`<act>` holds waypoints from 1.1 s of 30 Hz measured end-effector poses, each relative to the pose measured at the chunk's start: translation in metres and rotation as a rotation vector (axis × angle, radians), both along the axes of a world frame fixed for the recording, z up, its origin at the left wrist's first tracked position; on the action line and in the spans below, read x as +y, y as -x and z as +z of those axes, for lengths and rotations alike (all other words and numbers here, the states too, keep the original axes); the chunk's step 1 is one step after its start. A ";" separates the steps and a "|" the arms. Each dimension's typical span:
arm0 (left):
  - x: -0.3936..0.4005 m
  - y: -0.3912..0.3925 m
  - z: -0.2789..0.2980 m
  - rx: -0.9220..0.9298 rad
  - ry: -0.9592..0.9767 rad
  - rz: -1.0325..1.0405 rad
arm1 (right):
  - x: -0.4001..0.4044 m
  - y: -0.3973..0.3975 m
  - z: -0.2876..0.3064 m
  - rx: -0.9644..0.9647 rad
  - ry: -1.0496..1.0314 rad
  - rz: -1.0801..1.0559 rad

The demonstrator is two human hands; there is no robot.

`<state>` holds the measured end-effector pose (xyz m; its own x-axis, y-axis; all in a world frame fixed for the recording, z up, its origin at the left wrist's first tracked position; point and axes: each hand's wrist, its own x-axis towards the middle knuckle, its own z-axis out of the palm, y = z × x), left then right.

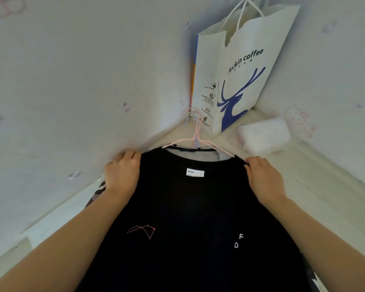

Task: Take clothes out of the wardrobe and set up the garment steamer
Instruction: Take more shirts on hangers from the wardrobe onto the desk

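Evidently you held the black T-shirt by its shoulders, your left hand and right hand each with a grip pinching the fabric at a hanger end, probably to lift it free. It hung on a pink hanger in the wardrobe corner. Behind stood a paper coffee bag and a white packet, near enough to snag the hook.
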<state>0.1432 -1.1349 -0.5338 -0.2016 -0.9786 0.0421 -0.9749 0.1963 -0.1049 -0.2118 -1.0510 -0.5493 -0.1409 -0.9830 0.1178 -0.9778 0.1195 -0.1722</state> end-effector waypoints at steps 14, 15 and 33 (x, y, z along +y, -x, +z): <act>0.025 0.002 -0.020 0.052 0.024 -0.130 | 0.017 -0.008 -0.001 0.022 -0.052 0.057; 0.028 0.001 -0.020 0.056 0.013 -0.132 | 0.019 -0.008 -0.001 0.037 -0.073 0.047; 0.149 -0.025 0.007 0.086 -0.301 -0.221 | 0.187 -0.095 0.054 0.072 -0.434 -0.056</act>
